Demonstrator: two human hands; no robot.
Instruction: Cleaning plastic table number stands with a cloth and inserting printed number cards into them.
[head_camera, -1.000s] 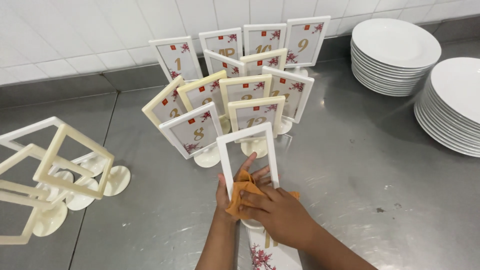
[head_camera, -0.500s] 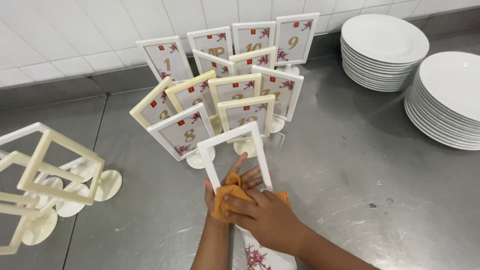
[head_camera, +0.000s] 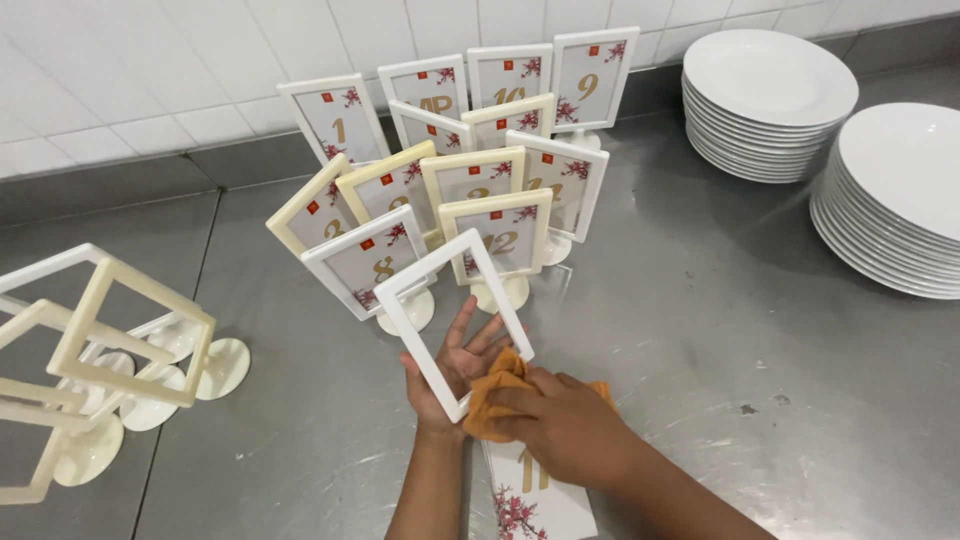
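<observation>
Two hands meet low over the steel table (head_camera: 700, 330): the left hand (head_camera: 450, 370) sits behind an empty white sign frame (head_camera: 452, 322), fingers spread and partly hidden by its clear pane, gripping its lower edge, while the right hand (head_camera: 565, 425) is clenched on a crumpled orange cloth (head_camera: 492, 398) pressed against that frame's bottom corner. Beneath the frame a flowered paper card (head_camera: 530, 495) lies flat, cut off by the picture's edge and half covered by the right wrist. Beyond the frame stands a cluster of numbered plastic sign holders (head_camera: 470, 160), some cream, some white, overlapping so that several numerals are hidden.

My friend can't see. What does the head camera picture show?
A left hand holds an empty white frame while the right hand presses an orange cloth against it, on a steel counter with numbered table signs and white plates.
</observation>
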